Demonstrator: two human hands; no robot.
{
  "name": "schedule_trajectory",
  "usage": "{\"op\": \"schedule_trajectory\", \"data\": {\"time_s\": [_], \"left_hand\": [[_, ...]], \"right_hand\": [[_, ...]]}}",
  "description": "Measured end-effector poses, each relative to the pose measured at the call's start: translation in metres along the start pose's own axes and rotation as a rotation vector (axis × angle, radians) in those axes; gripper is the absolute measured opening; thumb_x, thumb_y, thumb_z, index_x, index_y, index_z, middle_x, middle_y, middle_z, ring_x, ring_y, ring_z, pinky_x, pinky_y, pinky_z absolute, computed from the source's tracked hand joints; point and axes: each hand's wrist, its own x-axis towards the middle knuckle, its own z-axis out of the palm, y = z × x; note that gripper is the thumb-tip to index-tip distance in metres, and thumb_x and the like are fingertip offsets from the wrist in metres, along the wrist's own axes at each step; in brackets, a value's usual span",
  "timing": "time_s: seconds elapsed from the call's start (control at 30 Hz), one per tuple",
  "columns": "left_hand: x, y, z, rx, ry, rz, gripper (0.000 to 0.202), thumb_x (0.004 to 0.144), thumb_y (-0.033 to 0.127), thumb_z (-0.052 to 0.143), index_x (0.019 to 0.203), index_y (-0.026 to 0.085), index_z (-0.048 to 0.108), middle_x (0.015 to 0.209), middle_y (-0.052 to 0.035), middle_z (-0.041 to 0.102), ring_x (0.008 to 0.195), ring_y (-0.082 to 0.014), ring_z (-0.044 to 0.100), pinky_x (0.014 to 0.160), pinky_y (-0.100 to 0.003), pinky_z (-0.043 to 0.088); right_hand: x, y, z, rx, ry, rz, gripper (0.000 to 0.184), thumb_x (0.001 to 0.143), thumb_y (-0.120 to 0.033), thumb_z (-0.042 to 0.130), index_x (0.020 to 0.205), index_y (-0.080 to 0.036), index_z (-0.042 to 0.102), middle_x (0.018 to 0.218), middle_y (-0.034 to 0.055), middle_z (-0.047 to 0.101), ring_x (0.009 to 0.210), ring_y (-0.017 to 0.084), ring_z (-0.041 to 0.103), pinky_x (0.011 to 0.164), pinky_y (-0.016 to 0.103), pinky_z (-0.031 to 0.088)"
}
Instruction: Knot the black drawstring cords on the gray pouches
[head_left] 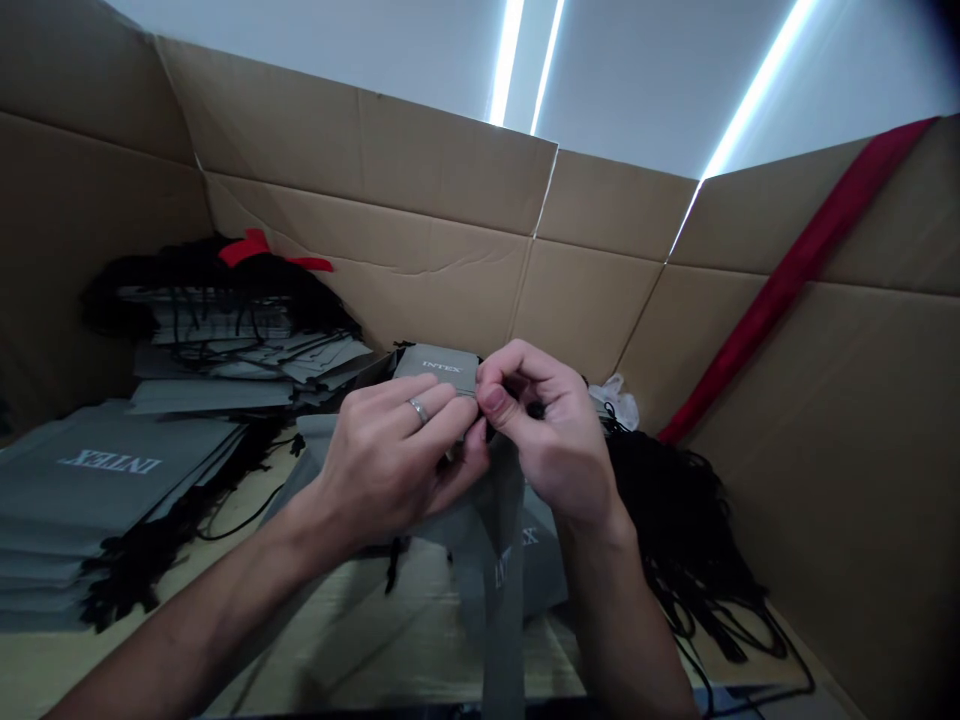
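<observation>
My left hand [409,450], with a ring on one finger, pinches the top edge of a grey drawstring bag [504,575]. The bag hangs down below both hands, its white print partly folded from sight. Close against the left fingertips, my right hand [551,425] is closed, and a bit of black cord [535,410] shows among its fingers. The exact grip point is mostly hidden behind the fingers. Just beyond the hands lies a grey bag stack [437,362] lettered INTEX.
At left sits a pile of grey INTEX bags [112,460] with black cord ends, and behind it a higher stack [217,385] under black cords and a red strip [255,246]. Black cords [682,520] heap at right. Cardboard walls [435,220] surround the table [360,640].
</observation>
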Motion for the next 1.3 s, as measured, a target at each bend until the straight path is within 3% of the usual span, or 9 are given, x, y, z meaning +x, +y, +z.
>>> {"op": "schedule_trajectory", "data": {"time_s": [0.1,0.3,0.53,0.63,0.77,0.87,1.07,1.2,1.3], "left_hand": [[-0.002,-0.001,0.006,0.031,0.072,0.053,0.016,0.094,0.007,0.072,0.087,0.018,0.064,0.069,0.0008,0.061,0.062,-0.0169,0.051,0.058,-0.034,0.044],[-0.005,-0.006,0.014,0.111,0.157,0.101,0.012,0.093,0.010,0.072,0.095,0.019,0.065,0.068,0.0024,0.060,0.062,-0.0156,0.051,0.058,-0.032,0.043],[-0.010,-0.010,0.020,0.146,0.199,0.130,0.007,0.095,0.017,0.070,0.095,0.021,0.063,0.067,0.0025,0.058,0.060,-0.0169,0.049,0.057,-0.034,0.041],[-0.006,-0.005,0.015,0.075,0.110,-0.031,0.010,0.100,0.014,0.066,0.091,0.019,0.063,0.071,0.0009,0.061,0.062,-0.0157,0.052,0.059,-0.032,0.041],[0.002,-0.001,0.001,-0.246,-0.098,-0.360,0.010,0.107,0.017,0.064,0.099,0.017,0.069,0.075,0.0046,0.066,0.061,-0.0095,0.055,0.061,-0.023,0.043],[0.005,-0.005,-0.008,-0.433,-0.204,-0.480,0.016,0.110,0.021,0.063,0.098,0.019,0.073,0.077,0.0066,0.066,0.066,-0.0080,0.057,0.065,-0.019,0.045],[0.007,-0.009,-0.016,-0.578,-0.283,-0.544,0.023,0.112,0.029,0.061,0.096,0.018,0.074,0.076,0.0045,0.063,0.067,-0.0103,0.054,0.066,-0.022,0.045],[0.009,-0.006,-0.017,-0.669,-0.301,-0.518,0.025,0.113,0.032,0.059,0.096,0.017,0.071,0.080,0.0020,0.065,0.072,-0.0126,0.058,0.068,-0.024,0.046],[0.010,-0.005,-0.018,-0.648,-0.317,-0.473,0.029,0.114,0.027,0.056,0.089,0.018,0.067,0.074,0.0042,0.057,0.065,-0.0104,0.049,0.062,-0.023,0.042]], "right_hand": [[0.001,0.006,0.005,0.156,0.006,0.057,0.022,0.095,-0.019,0.083,0.081,-0.019,0.065,0.079,-0.0040,0.060,0.074,0.011,0.051,0.071,0.025,0.041],[0.001,0.010,0.019,0.391,0.086,0.237,0.039,0.081,-0.039,0.098,0.075,-0.020,0.064,0.073,-0.0037,0.057,0.065,0.011,0.045,0.059,0.025,0.035],[0.001,0.016,0.029,0.370,0.207,0.221,0.045,0.081,-0.048,0.096,0.072,-0.022,0.061,0.071,-0.0029,0.054,0.065,0.012,0.048,0.057,0.026,0.038],[0.001,0.018,0.023,0.266,0.195,0.161,0.038,0.090,-0.046,0.092,0.080,-0.021,0.064,0.077,-0.0027,0.057,0.068,0.012,0.048,0.060,0.025,0.039],[0.004,0.014,0.006,0.162,0.192,0.102,0.042,0.096,-0.054,0.088,0.087,-0.020,0.066,0.080,-0.0026,0.057,0.068,0.011,0.048,0.063,0.026,0.040],[0.005,0.007,-0.009,0.115,0.134,0.110,0.044,0.096,-0.058,0.089,0.090,-0.020,0.067,0.082,-0.0018,0.060,0.069,0.011,0.050,0.064,0.026,0.041],[0.001,-0.006,-0.027,-0.014,-0.126,0.009,0.034,0.098,-0.048,0.089,0.121,-0.025,0.079,0.104,0.0017,0.071,0.090,0.015,0.066,0.071,0.024,0.048],[0.000,-0.006,-0.023,0.022,-0.173,0.035,0.018,0.095,-0.035,0.094,0.100,-0.023,0.082,0.096,0.0006,0.075,0.085,0.014,0.068,0.070,0.023,0.049],[0.003,-0.005,-0.020,0.092,-0.165,0.074,0.018,0.094,-0.032,0.094,0.092,-0.021,0.081,0.086,0.0000,0.074,0.074,0.012,0.065,0.063,0.023,0.047]]}}
